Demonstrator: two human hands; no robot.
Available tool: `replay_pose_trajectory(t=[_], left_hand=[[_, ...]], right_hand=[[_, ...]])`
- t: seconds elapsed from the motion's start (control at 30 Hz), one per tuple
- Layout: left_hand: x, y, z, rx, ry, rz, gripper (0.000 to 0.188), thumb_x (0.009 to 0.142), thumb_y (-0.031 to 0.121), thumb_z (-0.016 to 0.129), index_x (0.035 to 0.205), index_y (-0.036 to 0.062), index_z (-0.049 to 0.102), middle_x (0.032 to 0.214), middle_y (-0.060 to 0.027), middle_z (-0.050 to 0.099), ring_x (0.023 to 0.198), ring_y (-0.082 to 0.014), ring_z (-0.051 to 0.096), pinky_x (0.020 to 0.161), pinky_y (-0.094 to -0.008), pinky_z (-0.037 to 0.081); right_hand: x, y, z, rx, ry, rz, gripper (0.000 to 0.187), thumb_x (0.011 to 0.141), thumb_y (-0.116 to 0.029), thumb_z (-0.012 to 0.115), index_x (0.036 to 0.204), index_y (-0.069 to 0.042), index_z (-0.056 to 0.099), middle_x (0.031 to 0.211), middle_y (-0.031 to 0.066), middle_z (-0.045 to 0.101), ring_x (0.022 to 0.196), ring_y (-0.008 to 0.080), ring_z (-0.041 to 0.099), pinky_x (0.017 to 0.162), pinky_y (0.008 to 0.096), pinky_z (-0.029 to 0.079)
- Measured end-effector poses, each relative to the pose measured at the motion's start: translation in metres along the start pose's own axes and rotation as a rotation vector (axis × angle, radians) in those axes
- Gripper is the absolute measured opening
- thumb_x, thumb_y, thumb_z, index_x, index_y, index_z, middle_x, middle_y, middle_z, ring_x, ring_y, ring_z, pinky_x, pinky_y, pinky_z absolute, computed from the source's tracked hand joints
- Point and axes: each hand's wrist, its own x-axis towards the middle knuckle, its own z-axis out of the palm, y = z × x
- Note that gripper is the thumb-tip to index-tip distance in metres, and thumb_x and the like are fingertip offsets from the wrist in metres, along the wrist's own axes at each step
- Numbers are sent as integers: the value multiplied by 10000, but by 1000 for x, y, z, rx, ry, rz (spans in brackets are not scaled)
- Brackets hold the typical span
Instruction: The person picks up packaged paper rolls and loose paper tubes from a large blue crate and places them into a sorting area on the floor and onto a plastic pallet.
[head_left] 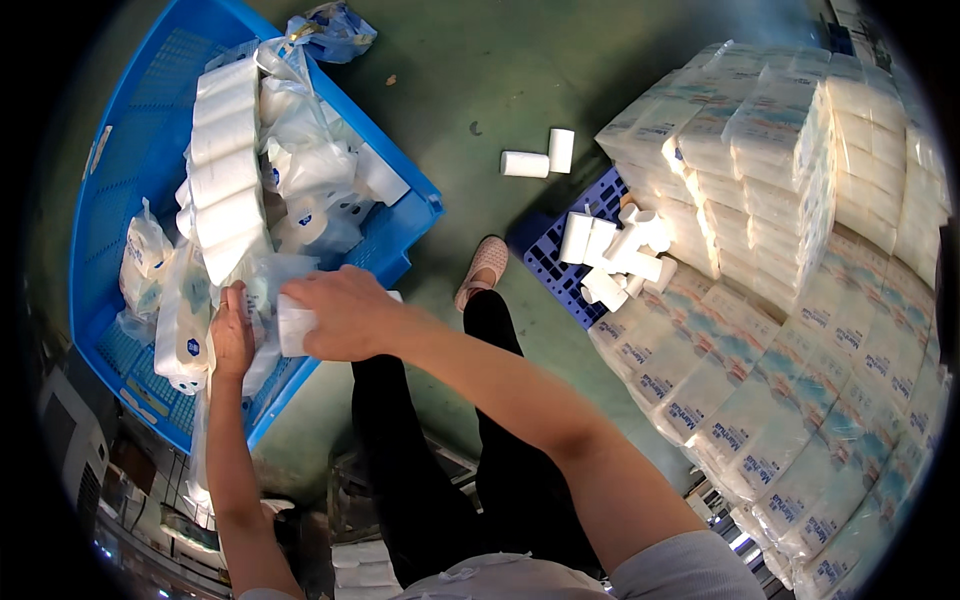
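Note:
Over the near side of a blue plastic crate [100, 235], my right hand [345, 312] is closed round a white paper roll [294, 328]. Just left of it, my left hand [232, 338] grips clear plastic packaging [262, 285], its fingers pointing up; their tips are partly lost in the film. A long row of white paper rolls [225, 150] stretches away through the crate from my left hand. Bagged rolls [310, 165] lie to the right of that row, and a wrapped pack [182, 335] rests beside my left wrist.
Right of my legs, wrapped tissue packs [790, 390] are stacked high. Loose white rolls [620, 255] lie on a purple pallet [545, 250] beside them. Two more rolls [525, 164] lie on the green floor [440, 110]. A crumpled plastic bag [335, 32] sits beyond the crate.

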Motion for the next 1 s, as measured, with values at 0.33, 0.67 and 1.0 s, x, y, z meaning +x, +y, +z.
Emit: replay_pose_trajectory(t=[0.33,0.67,1.0], left_hand=[[-23,-6,-83,124,57,-212,517,666,-73,581,1142,49,421,1100,-191,536,955,-409,547,775,-440,457],[-47,0,-174,-10,219,-424,351,819,80,638,1112,21,455,1016,-112,544,915,-209,556,798,-310,442],[71,328,-34,-636,-484,-167,473,674,37,676,1090,75,454,814,-75,599,704,-134,586,601,-257,464]], right_hand=[[-119,99,-27,746,74,389,624,612,-79,567,1229,-35,485,986,105,570,889,195,559,763,298,459],[-233,172,-17,1316,533,563,470,593,-52,465,1057,-19,534,863,59,576,760,165,553,692,268,456],[-363,306,5,1910,1266,501,447,633,-108,452,1062,-1,516,979,117,591,906,261,575,851,395,475]])
